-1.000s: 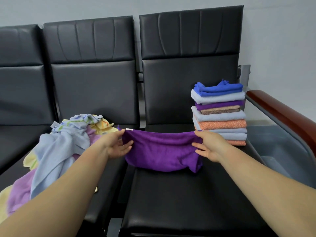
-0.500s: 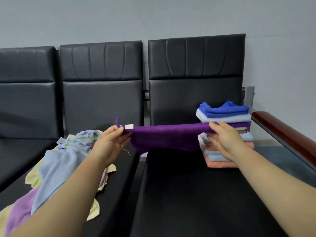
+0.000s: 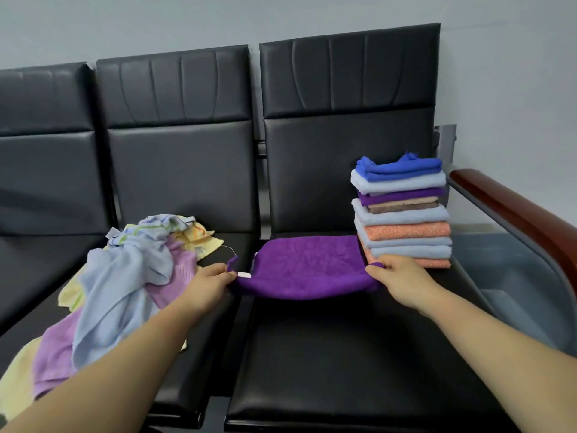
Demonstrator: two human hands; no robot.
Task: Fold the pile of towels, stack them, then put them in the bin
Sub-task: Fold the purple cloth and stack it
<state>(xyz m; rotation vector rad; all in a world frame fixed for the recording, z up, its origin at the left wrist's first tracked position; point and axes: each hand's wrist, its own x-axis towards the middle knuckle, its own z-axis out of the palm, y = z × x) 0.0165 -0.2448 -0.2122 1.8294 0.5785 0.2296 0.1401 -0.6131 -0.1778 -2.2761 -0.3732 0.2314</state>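
Now the deep purple terry towel (image 3: 307,270) lies low on the black leather seat cushion (image 3: 312,364) of the right-hand chair, whereas half a second ago it was stretched taut in the air in front of the stack. Its far edge rests flat on the cushion, touching the foot of the stack of folded towels in blue, pale grey, purple, brown and orange (image 3: 402,214), which stands at the seat's back right corner as before. The left hand (image 3: 206,287) pinches the towel's near left corner between thumb and fingers, just beside a small white tag (image 3: 244,275); the right hand (image 3: 402,279) pinches the near right corner in the same way, so the near edge sags slightly between them. Both hands have dropped and come nearer to the person since the earlier frame. The loose pile of unfolded pale blue, lilac and yellow towels (image 3: 125,276) lies unchanged on the middle seat. A grey plastic bin (image 3: 515,292) shows beyond the reddish-brown wooden armrest (image 3: 515,207).
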